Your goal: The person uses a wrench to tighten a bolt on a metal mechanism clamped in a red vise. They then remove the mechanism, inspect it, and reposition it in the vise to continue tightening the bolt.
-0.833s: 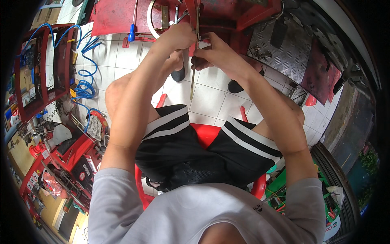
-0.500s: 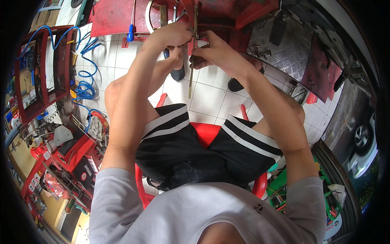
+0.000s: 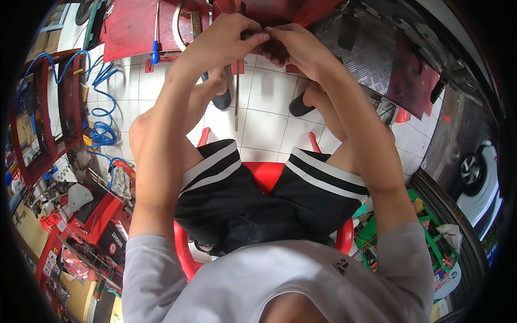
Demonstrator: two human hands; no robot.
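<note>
Just in front of the red bench, my left hand (image 3: pixel 234 36) and my right hand (image 3: pixel 299 46) meet, thumbs close together. The fingers of both are curled around a small dark thing between them, mostly hidden, whose kind I cannot make out. Left of the meeting point, a thin, long metal bar (image 3: pixel 237 105) points down toward me from the bench edge, and neither hand is on it. A screwdriver (image 3: pixel 155 54) with a blue handle lies at the bench's left edge. Beside it are a pale curved metal piece (image 3: pixel 176 29) and a brass-coloured bar (image 3: pixel 195 22).
The red bench (image 3: pixel 129 32) spans the far side, with a tread-patterned metal plate (image 3: pixel 371 64) at its right. A coiled blue hose (image 3: pixel 102 132) hangs left, near a red rack (image 3: pixel 37 167) and a tool-laden cart (image 3: pixel 102 210). A green crate (image 3: pixel 371 234) stands right of my red chair (image 3: pixel 344 237).
Both hands have left the upright metal bar and come together to its right. The view has shifted slightly, so the bench things appear farther left.
</note>
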